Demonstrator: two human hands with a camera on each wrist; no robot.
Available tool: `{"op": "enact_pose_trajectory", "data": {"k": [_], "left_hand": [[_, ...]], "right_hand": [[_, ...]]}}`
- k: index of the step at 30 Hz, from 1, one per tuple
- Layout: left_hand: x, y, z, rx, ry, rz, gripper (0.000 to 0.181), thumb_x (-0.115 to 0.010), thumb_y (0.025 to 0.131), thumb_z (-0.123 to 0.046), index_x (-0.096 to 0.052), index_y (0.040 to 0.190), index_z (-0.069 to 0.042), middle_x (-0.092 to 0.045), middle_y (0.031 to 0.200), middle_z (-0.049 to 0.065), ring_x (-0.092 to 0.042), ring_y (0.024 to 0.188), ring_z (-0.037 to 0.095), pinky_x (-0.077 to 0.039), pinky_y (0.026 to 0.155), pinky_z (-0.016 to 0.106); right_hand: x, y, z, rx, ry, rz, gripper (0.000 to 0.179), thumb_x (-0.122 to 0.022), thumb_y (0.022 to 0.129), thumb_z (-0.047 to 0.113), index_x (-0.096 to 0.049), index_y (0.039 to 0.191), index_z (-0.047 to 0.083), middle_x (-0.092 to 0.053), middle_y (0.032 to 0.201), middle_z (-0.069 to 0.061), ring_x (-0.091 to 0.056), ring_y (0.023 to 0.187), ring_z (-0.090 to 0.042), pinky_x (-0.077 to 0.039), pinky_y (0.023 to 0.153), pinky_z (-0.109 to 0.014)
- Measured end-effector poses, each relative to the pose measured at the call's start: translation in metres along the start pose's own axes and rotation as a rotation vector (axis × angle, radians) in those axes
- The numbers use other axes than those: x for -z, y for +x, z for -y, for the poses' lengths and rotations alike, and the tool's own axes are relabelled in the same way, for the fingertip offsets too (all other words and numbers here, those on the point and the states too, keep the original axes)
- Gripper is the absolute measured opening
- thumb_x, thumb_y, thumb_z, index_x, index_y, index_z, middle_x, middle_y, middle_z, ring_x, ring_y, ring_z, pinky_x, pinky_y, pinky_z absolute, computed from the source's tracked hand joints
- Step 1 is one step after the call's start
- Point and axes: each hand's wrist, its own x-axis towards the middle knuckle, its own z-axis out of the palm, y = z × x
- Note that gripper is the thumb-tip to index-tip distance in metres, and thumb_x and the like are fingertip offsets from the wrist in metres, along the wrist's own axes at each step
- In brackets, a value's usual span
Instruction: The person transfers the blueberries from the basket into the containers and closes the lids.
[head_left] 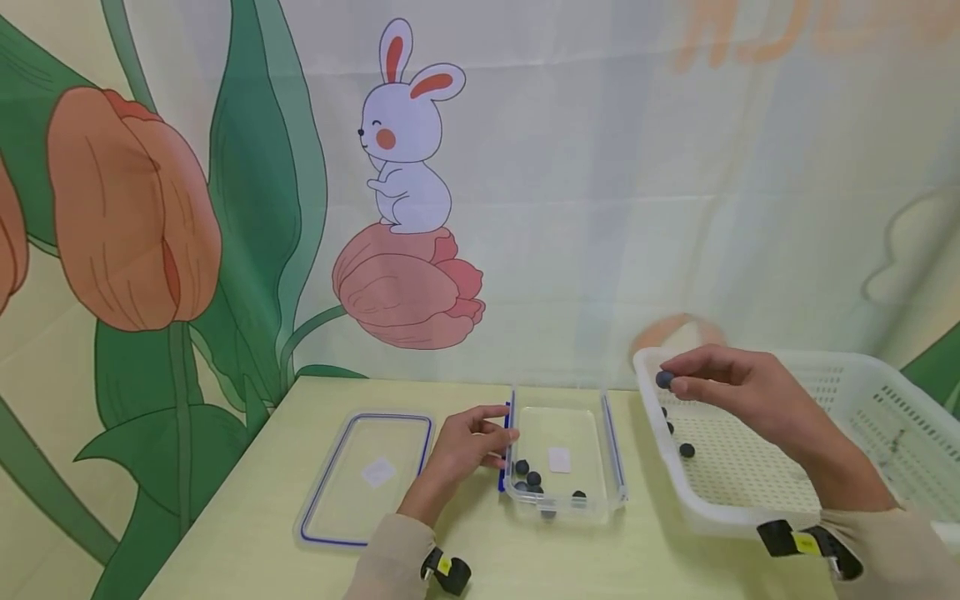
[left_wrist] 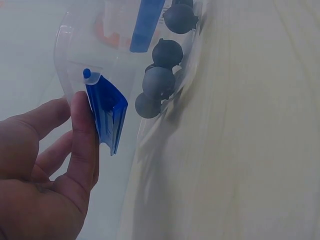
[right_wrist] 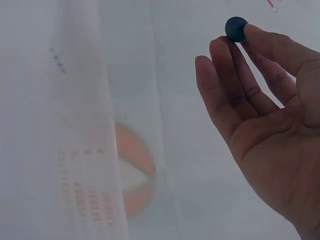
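1. Backdrop: pale printed cloth, hanging behind table; faint creases.
2. Printed rabbit: white, orange inner ears, facing left; seated on pink flower.
3. Orange tulip: printed, left side; large green leaf beside it.
4. Orange lettering: upper right, faint, cut by frame edge.
5. Table: pale yellow top.

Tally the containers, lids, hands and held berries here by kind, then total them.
Containers: 2 (clear box, white basket)
Lid: 1
Hands: 2 (left hand, right hand)
Held berry: 1
Total: 6
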Motion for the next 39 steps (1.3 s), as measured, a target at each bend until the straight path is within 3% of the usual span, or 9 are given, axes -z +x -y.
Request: {"op": "enact_pose_trajectory", "data": {"k": [5,11,15,18,27,39], "left_hand": [[-0.001,0.001,0.000,0.003,-0.001,-0.002,0.046,-0.080,0.096,-0.009,-0.068,0.140,-0.004,-0.066,0.100,0.012,-0.071,0.084,0.018,-0.065,0.070,0.031],[0.007,-0.002,0.002,0.007,0.005,0.001,0.048,-0.079,0.097,-0.011,-0.066,0.142,-0.003,-0.066,0.102,0.012,-0.071,0.085,0.018,-0.066,0.074,0.033],[0.013,-0.006,0.002,0.009,0.020,-0.019,0.047,-0.078,0.098,-0.009,-0.066,0.143,-0.003,-0.066,0.101,0.013,-0.070,0.083,0.018,-0.066,0.073,0.033],[0.012,-0.005,0.001,-0.013,0.023,0.002,0.048,-0.078,0.098,-0.011,-0.065,0.143,-0.002,-0.066,0.101,0.013,-0.070,0.083,0.018,-0.066,0.073,0.034],[0.001,-0.002,0.000,-0.010,0.017,0.009,0.048,-0.079,0.097,-0.011,-0.065,0.142,-0.003,-0.067,0.101,0.013,-0.070,0.083,0.019,-0.066,0.073,0.034],[0.000,0.001,0.002,-0.018,0.010,0.019,0.047,-0.078,0.098,-0.009,-0.065,0.143,-0.002,-0.067,0.100,0.012,-0.070,0.082,0.018,-0.066,0.072,0.032]], "right_hand": [[-0.022,-0.010,0.001,0.048,0.068,0.026,0.026,-0.075,0.102,0.022,-0.075,0.127,0.011,-0.077,0.118,-0.003,-0.074,0.103,-0.021,-0.059,0.086,-0.025],[-0.050,-0.008,0.002,0.060,0.146,0.082,0.024,-0.074,0.102,0.018,-0.076,0.123,0.008,-0.076,0.118,-0.006,-0.075,0.103,-0.019,-0.061,0.082,-0.030],[-0.070,-0.003,0.002,0.092,0.110,0.136,0.020,-0.075,0.102,0.020,-0.077,0.120,0.011,-0.076,0.114,-0.002,-0.074,0.101,-0.020,-0.062,0.084,-0.031],[-0.079,-0.003,0.000,0.113,0.056,0.167,0.014,-0.076,0.101,0.019,-0.078,0.115,0.016,-0.076,0.109,0.004,-0.073,0.098,-0.018,-0.063,0.086,-0.031],[-0.098,-0.007,0.001,0.166,0.023,0.285,0.012,-0.077,0.099,0.012,-0.078,0.111,0.012,-0.076,0.104,0.001,-0.073,0.089,-0.013,-0.063,0.080,-0.030],[-0.104,-0.007,0.003,0.167,-0.069,0.279,0.012,-0.078,0.097,0.008,-0.079,0.109,0.012,-0.075,0.099,0.006,-0.073,0.085,-0.014,-0.062,0.075,-0.028]]}}
